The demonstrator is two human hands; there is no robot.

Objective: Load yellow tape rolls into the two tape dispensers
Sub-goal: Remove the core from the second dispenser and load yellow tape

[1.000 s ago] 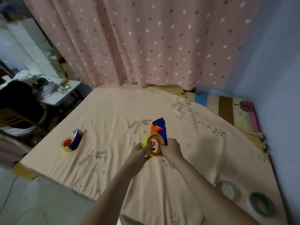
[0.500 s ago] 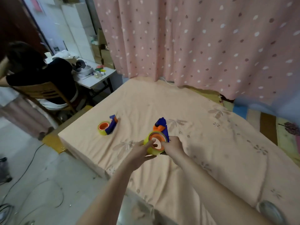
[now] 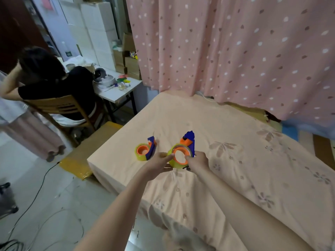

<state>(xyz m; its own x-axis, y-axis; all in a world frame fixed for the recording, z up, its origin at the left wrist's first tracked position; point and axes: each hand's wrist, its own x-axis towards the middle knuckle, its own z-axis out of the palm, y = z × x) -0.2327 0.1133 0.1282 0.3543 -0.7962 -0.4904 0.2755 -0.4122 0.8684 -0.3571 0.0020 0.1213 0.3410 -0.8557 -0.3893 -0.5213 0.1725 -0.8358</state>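
Holding the blue dispenser [image 3: 189, 144] just above the bed [image 3: 235, 160], right hand [image 3: 197, 162] gripping its body so the orange hub faces the camera. Left hand [image 3: 157, 163] pinches the yellow roll [image 3: 175, 160] at the rim, thumb by the core, likely seating it square on the hub. Second dispenser [image 3: 146, 151] lies just left on the bed, its roll apparently already fitted, so last step.

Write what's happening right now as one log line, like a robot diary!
left hand: on yellow tape roll | right hand: holding blue dispenser | second dispenser: loaded, lying on bed
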